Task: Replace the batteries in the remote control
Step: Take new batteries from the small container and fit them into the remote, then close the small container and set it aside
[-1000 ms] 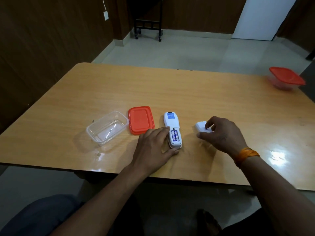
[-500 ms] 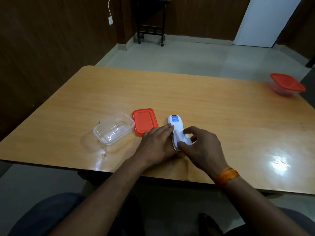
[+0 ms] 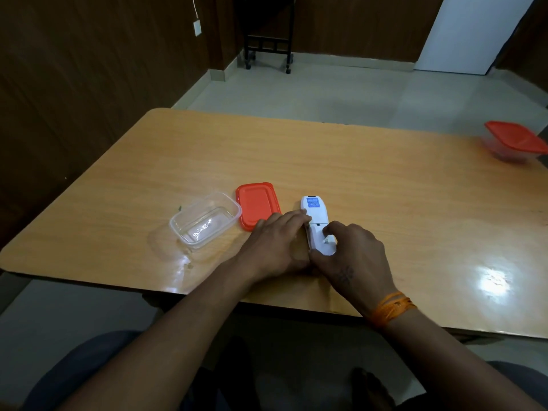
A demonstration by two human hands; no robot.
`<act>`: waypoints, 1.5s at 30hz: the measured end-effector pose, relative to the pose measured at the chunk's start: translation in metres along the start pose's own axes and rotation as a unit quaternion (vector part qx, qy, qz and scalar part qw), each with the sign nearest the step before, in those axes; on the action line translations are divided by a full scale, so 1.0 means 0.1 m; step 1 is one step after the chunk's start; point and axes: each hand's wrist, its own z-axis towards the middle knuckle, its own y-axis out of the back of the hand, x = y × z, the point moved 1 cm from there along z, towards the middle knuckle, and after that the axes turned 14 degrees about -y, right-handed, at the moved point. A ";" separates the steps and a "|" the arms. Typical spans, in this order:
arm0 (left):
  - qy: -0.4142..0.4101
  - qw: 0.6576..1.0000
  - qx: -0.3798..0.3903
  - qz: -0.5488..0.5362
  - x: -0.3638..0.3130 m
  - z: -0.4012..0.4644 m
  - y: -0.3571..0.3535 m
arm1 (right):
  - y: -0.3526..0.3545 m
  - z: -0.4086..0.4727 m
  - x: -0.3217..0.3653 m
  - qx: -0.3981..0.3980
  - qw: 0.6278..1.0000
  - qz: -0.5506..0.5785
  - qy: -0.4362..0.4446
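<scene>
A white remote control (image 3: 315, 210) lies face down on the wooden table (image 3: 385, 185), a blue label near its far end. Its white battery cover (image 3: 323, 243) sits over the near half, hiding the batteries. My left hand (image 3: 277, 247) presses against the remote's left side, fingers along its edge. My right hand (image 3: 353, 256) rests on the cover, with the thumb at the near end and fingers on top of it.
An orange lid (image 3: 257, 204) lies just left of the remote, and a clear plastic container (image 3: 205, 223) stands further left. A second container with an orange lid (image 3: 517, 140) sits at the table's far right edge. A black wheeled stand (image 3: 268, 46) is against the back wall.
My right hand picked the battery cover up from the table at the right and brought it onto the remote's battery bay. The batteries are now covered. My left hand stayed on the remote.
</scene>
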 end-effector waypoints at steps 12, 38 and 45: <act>-0.013 1.000 0.027 0.005 0.02 -0.01 0.00 | -0.08 0.02 0.02 0.020 1.000 -0.004 0.003; -0.007 0.999 0.031 0.010 -0.06 -0.06 -0.01 | -0.04 0.11 -0.01 0.050 0.998 -0.025 0.014; 0.025 0.999 0.039 0.027 -0.12 -0.12 0.05 | -0.06 0.27 0.06 0.070 0.997 -0.001 -0.040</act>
